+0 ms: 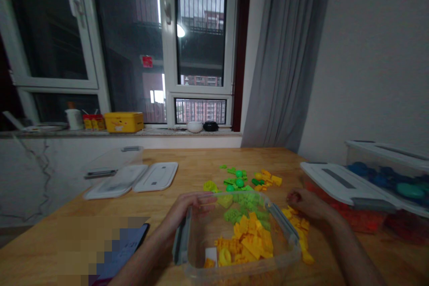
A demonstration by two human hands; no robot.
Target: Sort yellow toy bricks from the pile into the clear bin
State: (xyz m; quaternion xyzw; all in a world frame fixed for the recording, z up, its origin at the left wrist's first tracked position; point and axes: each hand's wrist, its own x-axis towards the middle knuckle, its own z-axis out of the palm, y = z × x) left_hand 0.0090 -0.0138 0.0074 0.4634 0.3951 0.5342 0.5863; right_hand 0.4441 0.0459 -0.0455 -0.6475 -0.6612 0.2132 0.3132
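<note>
My left grip (196, 202) is wrapping around the far-left corner of a clear bin (243, 271), which is sitting on the tabletop (157, 210) at the lower center of the frame; its fingers are showing partly through the plastic. My right grip (306, 203) is hanging just beside the bin's right side, its fingers curling inward near a trail of yellow pieces (303, 237); I cannot tell whether it is pinching any of them.

Inside the bin, a heap of yellow blocks (253, 237) is leaning toward the right, and 1 white piece (211, 254) is lying near the lower left of it. 2 gray latches (284, 223) are flanking the rim, 1 on each side.

Just past the bin, green pieces (239, 182) are spreading across the center of the frame, some showing through the clear wall, and a small orange-yellow cluster (271, 179) is lying to their right.

At the middle left, 2 white lids (157, 176) are lying side by side near a clear box (117, 160). At the right edge, a lidded box (348, 214) is holding red contents, and another box (385, 174) is holding blue ones. At the lower left, a dark-edged device (129, 241) is lying beside my forearm, partly pixelated.
</note>
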